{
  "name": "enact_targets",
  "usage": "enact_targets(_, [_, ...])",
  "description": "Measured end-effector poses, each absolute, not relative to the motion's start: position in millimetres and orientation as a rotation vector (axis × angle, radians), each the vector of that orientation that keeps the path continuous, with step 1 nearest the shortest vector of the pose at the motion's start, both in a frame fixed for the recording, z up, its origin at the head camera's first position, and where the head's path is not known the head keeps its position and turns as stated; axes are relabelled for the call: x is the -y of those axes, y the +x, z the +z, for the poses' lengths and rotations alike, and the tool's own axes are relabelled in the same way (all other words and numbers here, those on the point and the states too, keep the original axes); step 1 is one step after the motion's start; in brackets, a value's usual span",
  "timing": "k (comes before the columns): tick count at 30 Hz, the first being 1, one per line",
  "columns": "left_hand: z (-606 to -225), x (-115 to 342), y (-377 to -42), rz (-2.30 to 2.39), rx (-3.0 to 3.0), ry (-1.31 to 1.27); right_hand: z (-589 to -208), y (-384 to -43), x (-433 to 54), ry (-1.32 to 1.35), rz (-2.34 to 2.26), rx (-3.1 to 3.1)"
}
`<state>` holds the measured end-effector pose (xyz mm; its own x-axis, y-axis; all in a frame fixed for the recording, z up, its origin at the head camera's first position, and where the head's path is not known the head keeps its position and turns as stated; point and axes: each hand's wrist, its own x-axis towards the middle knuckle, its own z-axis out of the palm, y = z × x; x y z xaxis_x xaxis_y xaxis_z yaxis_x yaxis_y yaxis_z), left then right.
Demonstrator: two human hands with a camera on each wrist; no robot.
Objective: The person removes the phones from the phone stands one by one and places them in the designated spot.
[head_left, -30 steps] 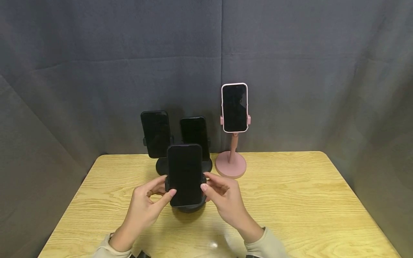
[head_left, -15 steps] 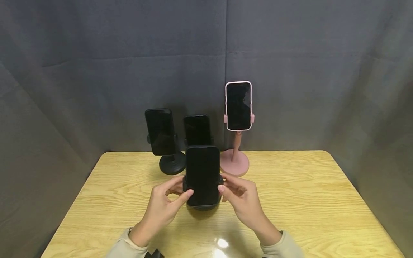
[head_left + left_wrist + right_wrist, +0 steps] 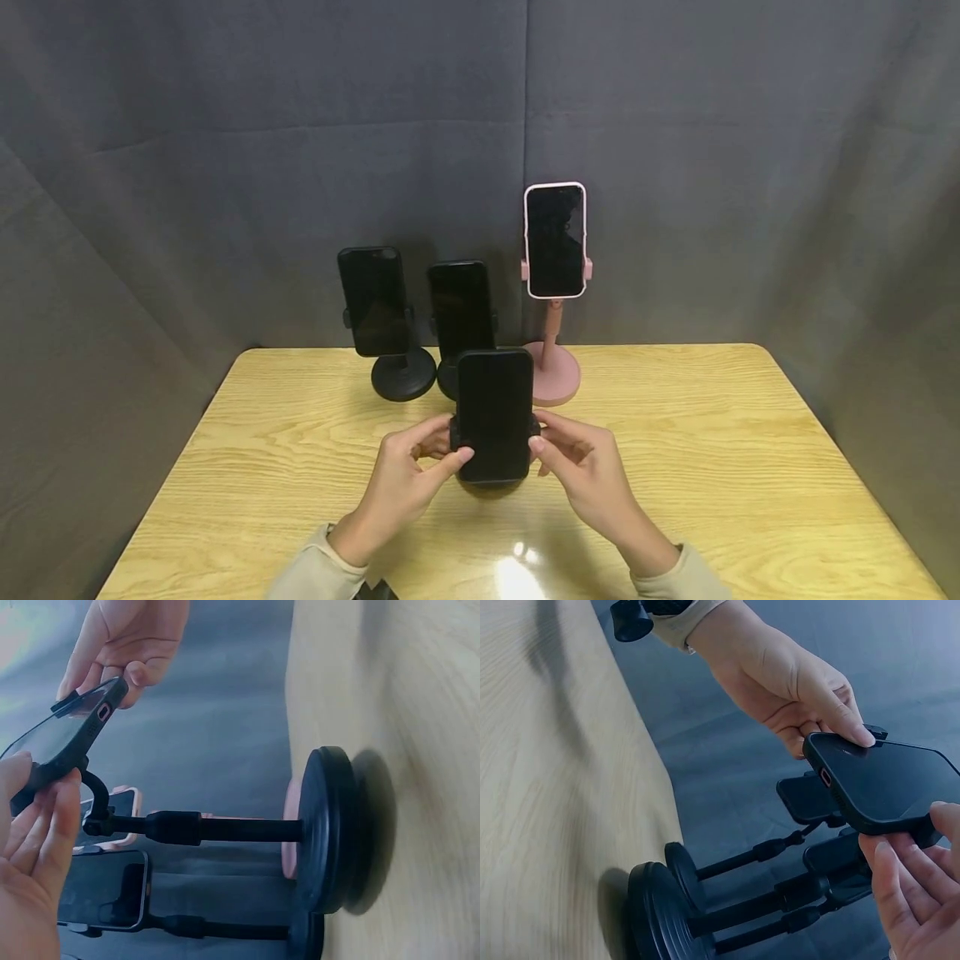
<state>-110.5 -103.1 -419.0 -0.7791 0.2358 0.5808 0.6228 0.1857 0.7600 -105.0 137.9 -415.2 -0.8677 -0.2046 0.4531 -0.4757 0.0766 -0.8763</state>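
A black-cased phone (image 3: 495, 417) sits in the clamp of a black phone stand. My left hand (image 3: 408, 475) pinches the clamp and phone edge on one side, its thumb over the screen's lower corner. On the opposite side, my right hand (image 3: 585, 467) grips the clamp the same way. The phone hides most of this stand in the head view. From the left wrist, the stand's upright post (image 3: 251, 830) and round base (image 3: 328, 829) show, with a shadow on the table beside the base.
Behind stand two more black stands holding phones, one phone at left (image 3: 372, 300) and another phone (image 3: 460, 304) partly overlapped. A pink stand (image 3: 558, 375) holds a white-framed phone (image 3: 556, 242) at the back. A grey curtain (image 3: 712, 208) surrounds the wooden table (image 3: 712, 467).
Both hands have carried the black stand and its phone to the right, from before the gap between the two rear black stands to in front of the pink stand's left side. The view shifted slightly.
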Motion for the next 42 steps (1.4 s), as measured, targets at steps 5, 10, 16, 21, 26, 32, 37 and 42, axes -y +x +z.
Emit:
enact_targets(5, [-423, 96, -111, -1.686, 2.143, -0.818, -418, -103, -145, 0.669, 1.839, 2.169])
enact_targets(10, [-425, 90, -112, -1.734, 2.150, -0.806, -421, -102, -150, 0.662, 1.841, 2.153])
enact_targets(16, [-428, 87, -113, -1.751, 2.162, -0.803, -424, -98, -154, 0.628, 1.836, 2.179])
enact_targets(21, [-428, 85, -111, -1.757, 2.191, -0.785, -427, -97, -155, 0.622, 1.835, 2.180])
enact_targets(26, [-428, 85, -109, -1.752, 2.240, -0.752, -430, -96, -156, 0.605, 1.881, 2.180])
enact_targets(32, [-431, 84, -108, -1.752, 2.240, -0.751, -433, -95, -156, 0.615, 1.927, 2.153])
enact_targets(37, [-432, 84, -107, -1.760, 2.239, -0.753, -434, -94, -157, 0.631, 1.952, 2.137])
enact_targets(42, [-433, 85, -107, -1.762, 2.236, -0.760, -434, -94, -157, 0.641, 1.943, 2.148])
